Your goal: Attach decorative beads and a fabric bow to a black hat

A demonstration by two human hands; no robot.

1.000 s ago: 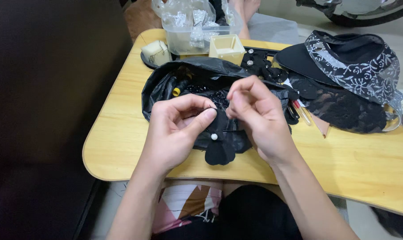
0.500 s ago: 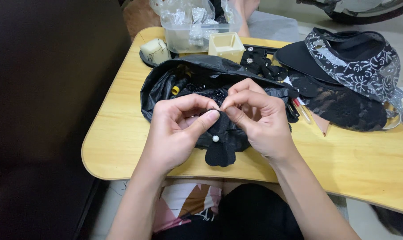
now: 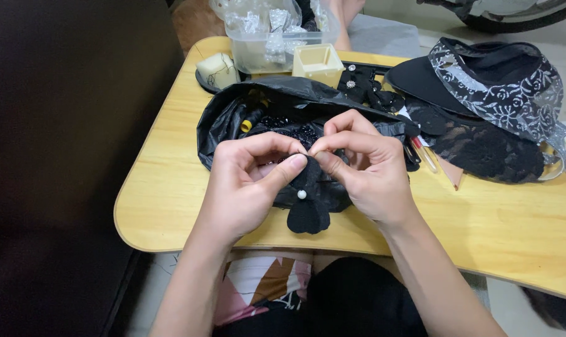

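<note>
Head view: a black fabric flower with a white pearl bead is pinched between the left hand and the right hand, just above the near edge of a yellow wooden lap table. Both grips are closed on the flower, fingertips meeting at its top. A black plastic bag of beads lies behind. Hand-stitching of the trim appears under way; fine, steady thumb-and-finger control is judged necessary for the next move.
</note>
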